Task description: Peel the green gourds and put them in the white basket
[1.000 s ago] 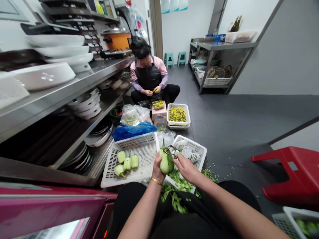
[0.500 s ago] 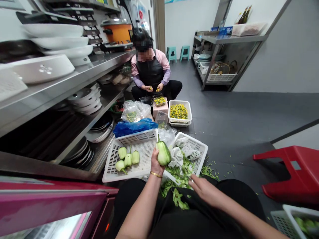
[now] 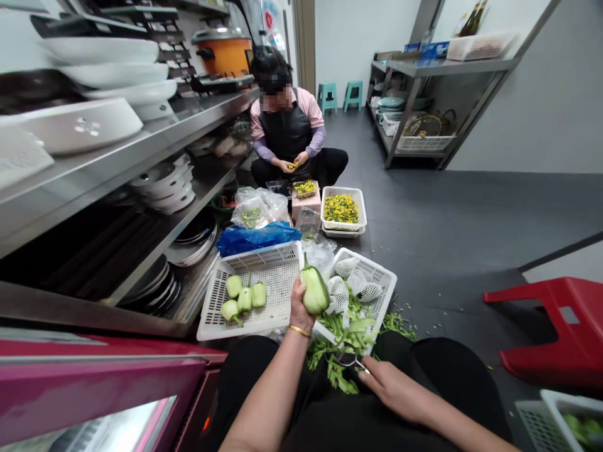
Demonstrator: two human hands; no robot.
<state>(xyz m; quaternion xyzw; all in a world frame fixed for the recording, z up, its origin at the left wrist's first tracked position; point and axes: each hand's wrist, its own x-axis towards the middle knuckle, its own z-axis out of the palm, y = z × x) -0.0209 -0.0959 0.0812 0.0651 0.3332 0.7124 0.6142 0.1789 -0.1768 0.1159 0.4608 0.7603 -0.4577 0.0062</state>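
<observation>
My left hand (image 3: 301,309) is closed round a partly peeled green gourd (image 3: 315,290), its thin stem pointing up. Pale stripes show on its skin. In my right hand (image 3: 389,383) is a metal peeler (image 3: 351,359), held low over the peelings and apart from the gourd. Several peeled, pale green gourds (image 3: 244,299) lie in the left part of a white perforated basket (image 3: 287,257). To the right, a second white basket (image 3: 389,282) holds white foam nets (image 3: 346,270) and green peelings (image 3: 353,323), which spill over its near edge onto my lap.
Opposite, a person (image 3: 287,125) squats, handling yellow flowers by a basket of flowers (image 3: 341,209). Blue plastic (image 3: 259,237) lies behind the left basket. Steel shelves (image 3: 188,129) with dishes run along the left. A red stool (image 3: 551,326) stands right, with scraps on the floor (image 3: 424,251).
My right hand has moved down slightly, and the peeler now shows clearly over the peelings. The gourd stays in my left hand, showing a paler side. The person opposite has brought both hands together.
</observation>
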